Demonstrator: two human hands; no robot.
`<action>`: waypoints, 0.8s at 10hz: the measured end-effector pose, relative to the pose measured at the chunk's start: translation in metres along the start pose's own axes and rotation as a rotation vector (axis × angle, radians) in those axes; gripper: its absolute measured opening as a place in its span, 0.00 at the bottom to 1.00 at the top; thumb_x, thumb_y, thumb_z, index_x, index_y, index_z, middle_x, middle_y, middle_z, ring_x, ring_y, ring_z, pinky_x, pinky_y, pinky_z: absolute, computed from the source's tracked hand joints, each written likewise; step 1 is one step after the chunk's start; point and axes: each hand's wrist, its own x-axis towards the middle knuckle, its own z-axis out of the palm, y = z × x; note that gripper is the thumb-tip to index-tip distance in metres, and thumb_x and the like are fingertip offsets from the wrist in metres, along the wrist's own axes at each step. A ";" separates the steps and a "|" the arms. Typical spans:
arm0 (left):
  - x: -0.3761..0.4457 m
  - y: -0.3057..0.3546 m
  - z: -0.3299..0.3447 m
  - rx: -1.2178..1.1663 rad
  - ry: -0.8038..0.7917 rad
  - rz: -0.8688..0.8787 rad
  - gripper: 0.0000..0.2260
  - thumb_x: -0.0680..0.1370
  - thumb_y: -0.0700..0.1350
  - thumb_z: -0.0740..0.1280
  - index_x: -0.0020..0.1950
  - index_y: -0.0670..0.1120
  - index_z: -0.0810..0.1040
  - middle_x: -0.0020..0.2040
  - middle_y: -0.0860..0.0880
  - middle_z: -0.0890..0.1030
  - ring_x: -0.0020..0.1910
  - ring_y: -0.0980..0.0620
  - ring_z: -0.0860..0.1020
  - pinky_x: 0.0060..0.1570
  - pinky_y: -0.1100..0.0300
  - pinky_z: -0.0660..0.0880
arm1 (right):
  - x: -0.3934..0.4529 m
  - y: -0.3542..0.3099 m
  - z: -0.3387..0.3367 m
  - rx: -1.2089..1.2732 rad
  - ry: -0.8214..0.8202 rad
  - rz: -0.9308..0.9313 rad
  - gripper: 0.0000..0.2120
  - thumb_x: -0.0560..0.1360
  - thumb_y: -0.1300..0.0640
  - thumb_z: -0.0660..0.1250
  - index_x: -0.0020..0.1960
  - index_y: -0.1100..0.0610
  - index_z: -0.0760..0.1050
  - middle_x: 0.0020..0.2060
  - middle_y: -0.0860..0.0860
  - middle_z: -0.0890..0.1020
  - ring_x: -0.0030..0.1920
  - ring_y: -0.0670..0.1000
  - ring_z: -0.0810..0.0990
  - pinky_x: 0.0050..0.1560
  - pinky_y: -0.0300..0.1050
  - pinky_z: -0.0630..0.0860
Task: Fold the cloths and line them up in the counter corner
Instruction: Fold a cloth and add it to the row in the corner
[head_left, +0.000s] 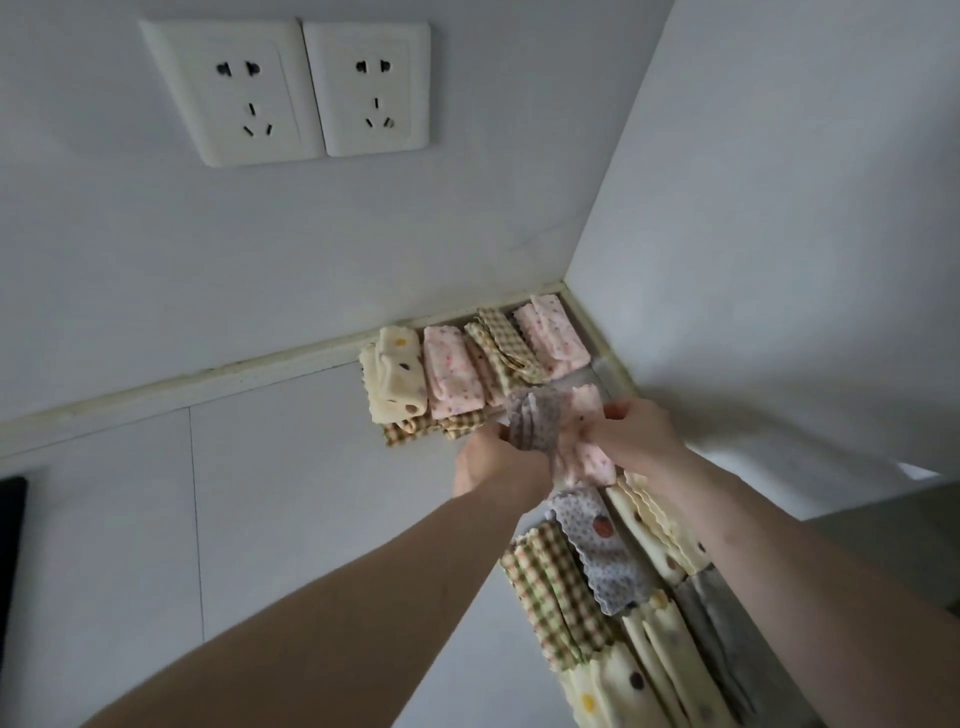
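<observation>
At frame centre, just below the folded row (475, 366) in the counter (291, 493) corner, the left hand (491, 460) grips a grey cloth (535, 418) while the right hand (631, 436) pinches a pink cloth (589, 454).

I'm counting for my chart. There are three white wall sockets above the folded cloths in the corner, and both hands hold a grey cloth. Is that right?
Not quite. The head view shows two white wall sockets, not three. The rest holds: the folded cloths sit in the corner, and the left hand and right hand both hold the grey patterned cloth.
</observation>
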 end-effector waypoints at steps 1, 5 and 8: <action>-0.019 0.010 -0.033 -0.026 0.078 0.177 0.12 0.75 0.47 0.71 0.58 0.50 0.79 0.45 0.56 0.81 0.39 0.53 0.81 0.30 0.59 0.78 | -0.014 -0.015 -0.014 0.178 -0.052 -0.107 0.06 0.71 0.60 0.74 0.47 0.55 0.82 0.40 0.50 0.85 0.42 0.51 0.83 0.43 0.46 0.78; 0.058 0.031 -0.137 0.018 0.251 0.005 0.16 0.83 0.49 0.61 0.66 0.40 0.75 0.53 0.46 0.76 0.54 0.45 0.78 0.45 0.58 0.69 | 0.011 -0.124 0.044 0.132 -0.163 -0.250 0.19 0.76 0.54 0.69 0.66 0.51 0.77 0.56 0.47 0.83 0.51 0.51 0.83 0.47 0.45 0.81; 0.102 0.014 -0.125 -0.003 0.345 -0.153 0.32 0.75 0.61 0.60 0.75 0.47 0.62 0.72 0.45 0.69 0.70 0.42 0.67 0.71 0.45 0.65 | 0.025 -0.127 0.077 -0.167 -0.073 -0.325 0.24 0.78 0.55 0.68 0.73 0.58 0.71 0.63 0.54 0.81 0.63 0.56 0.79 0.61 0.45 0.76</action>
